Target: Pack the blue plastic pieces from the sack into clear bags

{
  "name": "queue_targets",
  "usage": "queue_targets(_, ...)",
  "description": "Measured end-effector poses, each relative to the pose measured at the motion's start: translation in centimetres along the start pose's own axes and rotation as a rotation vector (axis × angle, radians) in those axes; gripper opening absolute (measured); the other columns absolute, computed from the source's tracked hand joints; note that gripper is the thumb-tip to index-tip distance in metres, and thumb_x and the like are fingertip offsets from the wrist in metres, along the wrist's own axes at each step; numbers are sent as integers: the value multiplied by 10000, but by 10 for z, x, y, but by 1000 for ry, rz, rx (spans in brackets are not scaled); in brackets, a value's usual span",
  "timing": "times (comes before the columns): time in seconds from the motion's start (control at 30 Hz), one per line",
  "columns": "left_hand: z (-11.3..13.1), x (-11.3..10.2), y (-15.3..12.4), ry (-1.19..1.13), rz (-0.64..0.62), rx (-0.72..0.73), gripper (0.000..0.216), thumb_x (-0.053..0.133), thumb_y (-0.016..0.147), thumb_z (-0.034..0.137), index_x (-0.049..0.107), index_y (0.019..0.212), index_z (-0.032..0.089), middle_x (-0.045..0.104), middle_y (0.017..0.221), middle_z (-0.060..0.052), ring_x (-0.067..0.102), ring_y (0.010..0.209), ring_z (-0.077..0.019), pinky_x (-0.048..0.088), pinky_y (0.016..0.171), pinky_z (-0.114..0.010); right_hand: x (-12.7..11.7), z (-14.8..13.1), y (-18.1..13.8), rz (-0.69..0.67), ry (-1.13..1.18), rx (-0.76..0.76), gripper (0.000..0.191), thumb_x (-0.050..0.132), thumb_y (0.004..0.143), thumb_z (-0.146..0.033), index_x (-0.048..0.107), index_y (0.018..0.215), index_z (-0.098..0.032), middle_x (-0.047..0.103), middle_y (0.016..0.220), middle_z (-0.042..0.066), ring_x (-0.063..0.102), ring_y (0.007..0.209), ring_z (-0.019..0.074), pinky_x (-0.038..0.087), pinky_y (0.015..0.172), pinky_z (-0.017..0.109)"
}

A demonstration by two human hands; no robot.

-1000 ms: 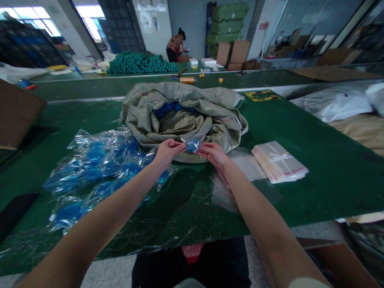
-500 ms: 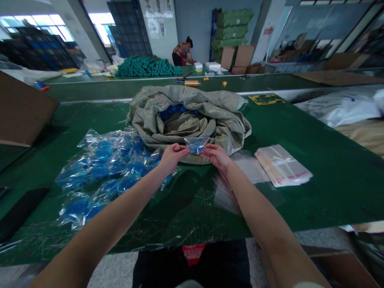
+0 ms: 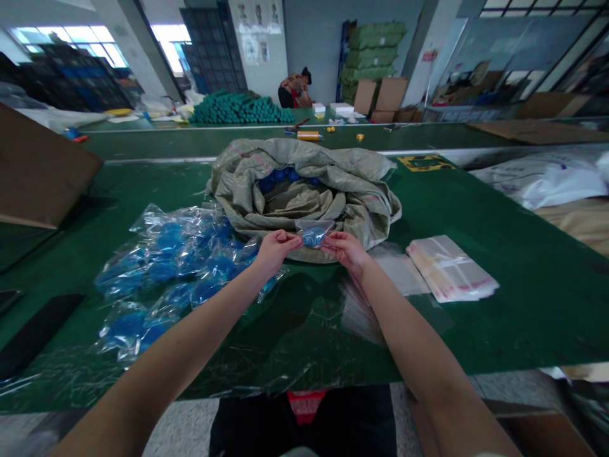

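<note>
A small clear plastic bag [image 3: 314, 236] with a blue round item inside is stretched between my two hands, above the table. My left hand [image 3: 277, 249] pinches its left edge; my right hand [image 3: 348, 249] grips the right edge with closed fingers. Just behind it lies a crumpled woven sack [image 3: 366, 184], its mouth rolled down, with blue balls [image 3: 280, 178] showing inside. To the left spreads a heap of bagged blue items [image 3: 164, 254]. Loose clear bags [image 3: 394, 270] lie beyond my right forearm, partly hidden by it, beside a banded stack of clear bags [image 3: 450, 270].
A cardboard box [image 3: 42, 168] stands at the table's left, with a black flat object [image 3: 40, 333] nearer me. White sacks [image 3: 542, 178] lie on the right. On the far table are a pile of green rolls [image 3: 242, 109] and a tape roll [image 3: 309, 136]; a person [image 3: 295, 89] bends there.
The whole view has shifted slightly, so everything sits a little lower and to the right. Both hands keep hold of the same bag, with hardly any change in their grip.
</note>
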State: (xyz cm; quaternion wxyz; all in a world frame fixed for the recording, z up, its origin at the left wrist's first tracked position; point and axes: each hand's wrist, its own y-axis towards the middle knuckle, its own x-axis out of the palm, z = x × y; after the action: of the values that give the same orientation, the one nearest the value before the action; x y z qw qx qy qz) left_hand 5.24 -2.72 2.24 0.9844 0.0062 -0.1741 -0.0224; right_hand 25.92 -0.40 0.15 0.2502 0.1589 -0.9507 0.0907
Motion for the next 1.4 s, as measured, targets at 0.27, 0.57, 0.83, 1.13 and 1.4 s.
queue_targets(0.27,2,-6,-3,-24,-7,15,610,886,493,263,286,582,193,694,678,-4,650,677,-132,549,814,-356,4,-3,0,-35,-12,36,134,782,715,-115,656,727,-159,753,749,32,749,729,169,615,761,259)
queue_targets(0.57,42,-39,-35,102,106,28,539,837,555,299,308,605,206,682,720,-4,664,726,-162,556,818,-375,14,-13,8,33,-21,73,41,679,749,-106,677,775,-138,768,770,90,744,716,172,604,692,246)
queue_targets(0.83,123,-118,-129,1317,742,433,256,599,762,367,444,620,220,677,844,-46,646,785,-242,513,689,-380,10,-44,30,339,252,-156,78,584,805,-137,624,746,-170,655,561,-21,589,475,69,471,459,142)
queue_targets(1.13,87,-132,-93,1808,169,421,59,500,777,224,549,770,191,619,936,-120,592,921,-279,509,849,-414,28,-56,40,213,400,-304,97,549,831,-168,589,744,-182,584,590,-39,512,493,59,430,453,149)
queue_targets(1.4,-13,61,-31,1215,-954,475,94,570,708,77,579,692,169,675,903,-75,611,770,-164,536,737,-285,46,-53,41,35,466,-316,55,588,787,-160,567,743,-185,500,576,-49,472,507,63,406,446,153)
